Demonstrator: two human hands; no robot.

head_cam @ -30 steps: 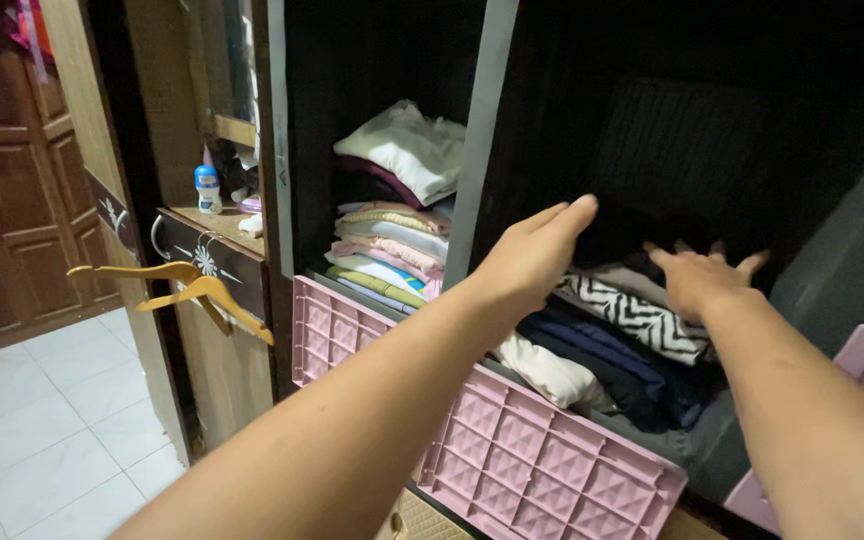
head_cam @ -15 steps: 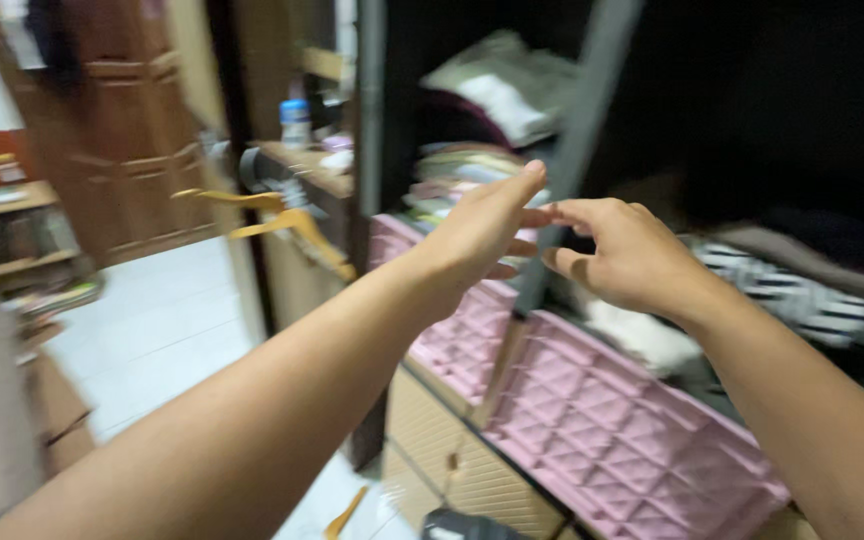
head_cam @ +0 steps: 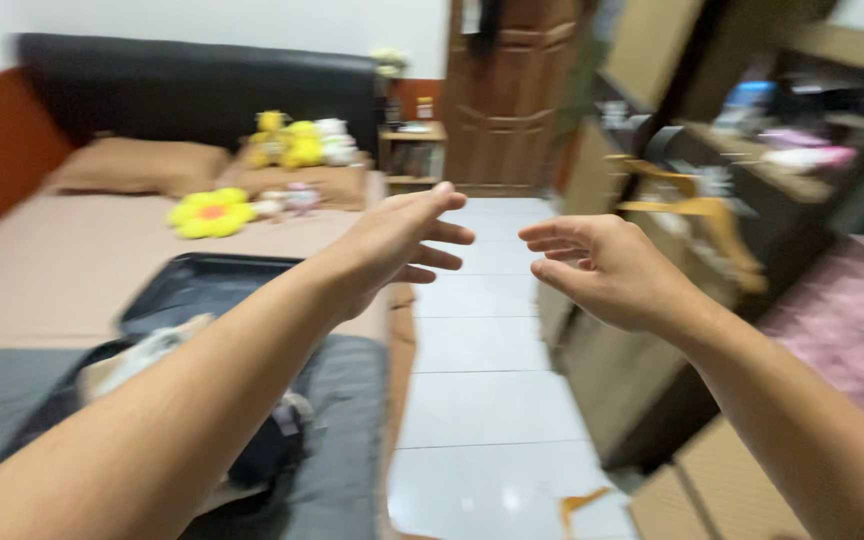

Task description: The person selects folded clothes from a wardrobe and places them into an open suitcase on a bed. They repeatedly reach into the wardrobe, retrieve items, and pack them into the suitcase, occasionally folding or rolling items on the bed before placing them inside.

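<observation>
My left hand [head_cam: 392,245] and my right hand [head_cam: 607,268] are stretched out in front of me in mid-air, side by side and a little apart. Both hold nothing and their fingers are loosely spread. Below and left of my left arm an open dark suitcase [head_cam: 202,290] lies on a low bed [head_cam: 42,270], with light clothing inside it. The wardrobe's pink plastic bin [head_cam: 852,320] is at the right edge, beyond my right arm. The picture is blurred by motion.
A white tiled floor [head_cam: 482,350] runs between the bed and the wardrobe. Wooden hangers [head_cam: 697,210] hang on the cabinet to the right. Yellow plush toys [head_cam: 292,140] and a flower-shaped cushion [head_cam: 210,213] lie at the head of the bed. A wooden door [head_cam: 497,100] stands at the back.
My view has swung left from the wardrobe shelves to the bed and suitcase. Both hands have come out of the wardrobe, empty, and now hang over the floor.
</observation>
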